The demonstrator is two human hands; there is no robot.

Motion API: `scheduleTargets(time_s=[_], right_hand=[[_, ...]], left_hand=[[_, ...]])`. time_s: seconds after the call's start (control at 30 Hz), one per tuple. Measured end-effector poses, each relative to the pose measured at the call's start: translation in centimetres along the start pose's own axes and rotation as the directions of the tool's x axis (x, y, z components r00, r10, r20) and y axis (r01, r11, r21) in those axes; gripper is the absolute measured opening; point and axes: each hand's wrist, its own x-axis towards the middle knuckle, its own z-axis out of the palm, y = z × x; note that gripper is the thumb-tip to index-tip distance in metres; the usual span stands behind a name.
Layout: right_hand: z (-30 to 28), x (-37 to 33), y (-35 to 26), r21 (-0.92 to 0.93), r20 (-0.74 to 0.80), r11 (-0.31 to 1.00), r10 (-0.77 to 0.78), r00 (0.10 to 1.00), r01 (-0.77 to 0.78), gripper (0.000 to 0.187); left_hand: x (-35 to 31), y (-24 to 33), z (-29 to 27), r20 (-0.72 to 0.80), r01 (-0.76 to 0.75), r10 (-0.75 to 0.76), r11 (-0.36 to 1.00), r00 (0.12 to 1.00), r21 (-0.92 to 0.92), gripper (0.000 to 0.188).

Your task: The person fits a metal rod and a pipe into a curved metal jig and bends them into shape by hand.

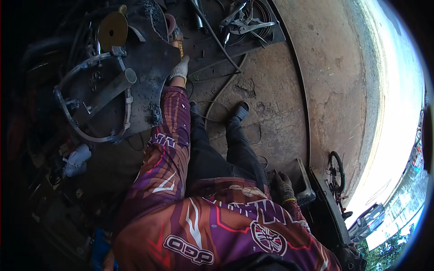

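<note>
My left hand [179,71], in a pale knit glove, reaches to the edge of a dark metal plate [147,58]. It is closed around the rear of a yellow angle grinder [179,44]; a reddish disc [170,23] shows at the grinder's far end. Left of it, a bent metal hoop frame [128,101] and a steel pipe [110,90] lie on the plate. My right hand [284,186], in a dirty grey glove, hangs low at my right side beside a grey curved piece [306,189]. Its fingers are too dark to make out.
A tan round disc [113,31] stands at the plate's far left. Locking pliers [251,27] and coiled cables lie on the far bench. A cable [221,92] trails onto the floor by my feet. At right are a bicycle [335,171] and a car [367,221].
</note>
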Motion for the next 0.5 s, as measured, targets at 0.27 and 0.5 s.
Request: scheduleTargets(time_s=[0.27, 0.5], right_hand=[[2.0, -0.8, -3.4, 0.028, -0.038, 1.0, 0.015, 0.999, -0.014, 0.042], [0.7, 3.3, -2.6, 0.154, 0.05, 0.985, -0.087, 0.995, 0.079, 0.051]], left_hand=[[1.8, -0.2, 2.1, 0.077, 0.022, -0.015, 0.996, 0.997, -0.09, 0.093], [-0.6, 0.7, -1.8, 0.051, -0.002, 0.011, 0.985, 0.999, -0.172, 0.089]])
